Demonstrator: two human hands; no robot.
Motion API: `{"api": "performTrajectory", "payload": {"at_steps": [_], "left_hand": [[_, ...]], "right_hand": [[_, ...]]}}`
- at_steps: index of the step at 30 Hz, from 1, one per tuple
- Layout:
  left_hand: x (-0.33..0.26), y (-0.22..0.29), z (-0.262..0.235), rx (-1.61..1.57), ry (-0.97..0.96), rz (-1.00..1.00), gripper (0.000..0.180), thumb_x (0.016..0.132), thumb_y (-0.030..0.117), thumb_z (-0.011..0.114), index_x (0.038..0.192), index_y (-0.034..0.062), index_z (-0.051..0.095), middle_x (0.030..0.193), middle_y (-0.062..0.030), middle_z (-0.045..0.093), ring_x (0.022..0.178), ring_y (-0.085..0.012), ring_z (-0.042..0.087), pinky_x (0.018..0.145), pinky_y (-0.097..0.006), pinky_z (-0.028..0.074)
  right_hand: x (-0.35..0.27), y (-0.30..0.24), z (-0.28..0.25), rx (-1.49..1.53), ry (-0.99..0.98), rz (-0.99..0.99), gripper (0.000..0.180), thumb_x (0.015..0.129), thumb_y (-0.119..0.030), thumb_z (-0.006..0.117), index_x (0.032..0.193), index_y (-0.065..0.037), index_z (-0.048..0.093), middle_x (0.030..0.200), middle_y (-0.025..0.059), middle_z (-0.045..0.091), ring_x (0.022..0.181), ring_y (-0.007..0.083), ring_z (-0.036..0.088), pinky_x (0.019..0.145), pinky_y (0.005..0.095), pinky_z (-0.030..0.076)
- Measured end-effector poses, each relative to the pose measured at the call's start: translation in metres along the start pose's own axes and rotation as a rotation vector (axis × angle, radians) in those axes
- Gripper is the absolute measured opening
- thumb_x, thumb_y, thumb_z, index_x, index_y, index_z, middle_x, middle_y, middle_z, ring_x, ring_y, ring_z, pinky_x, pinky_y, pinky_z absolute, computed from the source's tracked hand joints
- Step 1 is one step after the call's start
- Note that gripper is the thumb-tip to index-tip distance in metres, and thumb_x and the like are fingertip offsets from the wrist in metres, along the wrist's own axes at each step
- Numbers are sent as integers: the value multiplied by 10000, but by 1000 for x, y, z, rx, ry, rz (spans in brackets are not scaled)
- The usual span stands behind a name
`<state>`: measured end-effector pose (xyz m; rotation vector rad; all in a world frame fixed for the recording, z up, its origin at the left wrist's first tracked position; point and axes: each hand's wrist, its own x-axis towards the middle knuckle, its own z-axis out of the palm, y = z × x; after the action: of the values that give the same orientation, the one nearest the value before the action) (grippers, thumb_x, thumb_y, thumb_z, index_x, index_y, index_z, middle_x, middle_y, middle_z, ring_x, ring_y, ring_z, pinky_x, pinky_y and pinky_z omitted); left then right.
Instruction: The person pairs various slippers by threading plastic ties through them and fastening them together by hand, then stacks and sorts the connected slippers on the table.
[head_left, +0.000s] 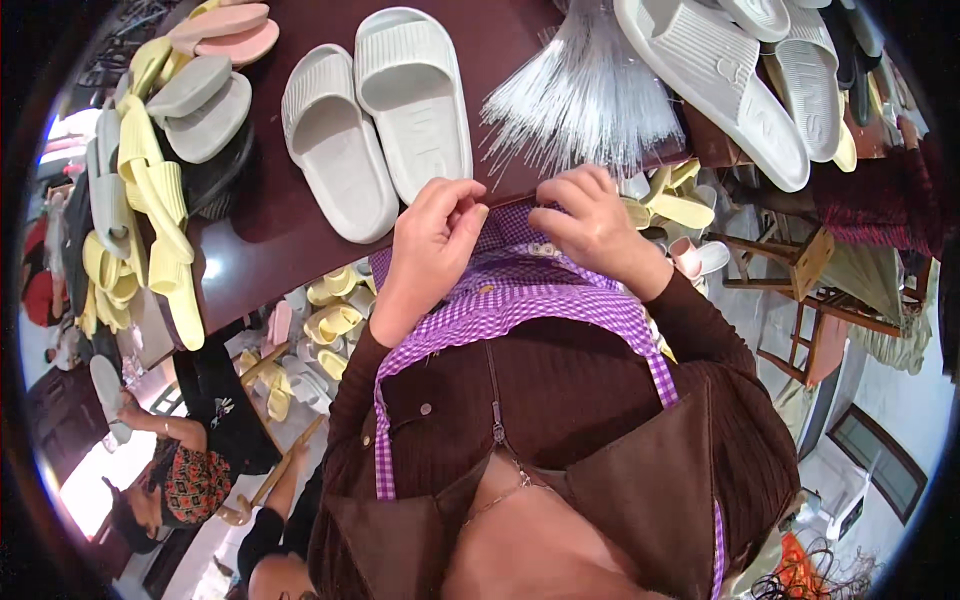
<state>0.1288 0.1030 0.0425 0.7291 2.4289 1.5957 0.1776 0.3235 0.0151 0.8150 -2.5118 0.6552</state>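
A pair of light grey slide sandals lies side by side on the dark red table: the left slide (340, 150) and the right slide (413, 100), toes away from me. My left hand (435, 235) is at the table's near edge by the right slide's heel, its fingers curled and thumb pressed to the fingertips. Opposite it, my right hand (592, 222) is also closed in a pinch, just below a fanned bundle of thin clear plastic strands (590, 95). Any strand between my fingers is too fine to make out.
Yellow slides (150, 180), a grey pair (203, 105) and a pink pair (225, 35) are heaped at the table's left. More grey slides (735, 85) lie at the right. Wooden stools (785, 260) stand beyond. Another person (185, 470) works at lower left, holding a slide.
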Motion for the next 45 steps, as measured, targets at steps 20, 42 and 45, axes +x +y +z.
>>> {"api": "performTrajectory", "payload": {"at_steps": [20,42,45], "left_hand": [[38,-12,16,-440,-424,52,131,874,11,567,992,-27,611,985,-56,623,889,-119,586,780,-239,464],[-25,-29,-84,-1358,349,-204,106,901,56,509,943,3,590,555,33,320,490,-84,304,484,-238,302],[-47,-23,-120,-1278,440,-147,107,902,49,500,928,0,592,557,36,322,484,-81,299,477,-230,296]], "right_hand": [[47,4,-68,1323,512,69,117,827,43,565,904,-40,593,861,124,626,751,246,610,686,360,485],[57,101,-7,-146,-176,283,520,817,-314,661,1262,-73,537,1329,101,521,1301,283,411,1093,445,289],[53,107,-15,-200,-190,326,540,795,-291,684,1267,-74,536,1329,106,520,1310,280,402,1105,432,274]]}}
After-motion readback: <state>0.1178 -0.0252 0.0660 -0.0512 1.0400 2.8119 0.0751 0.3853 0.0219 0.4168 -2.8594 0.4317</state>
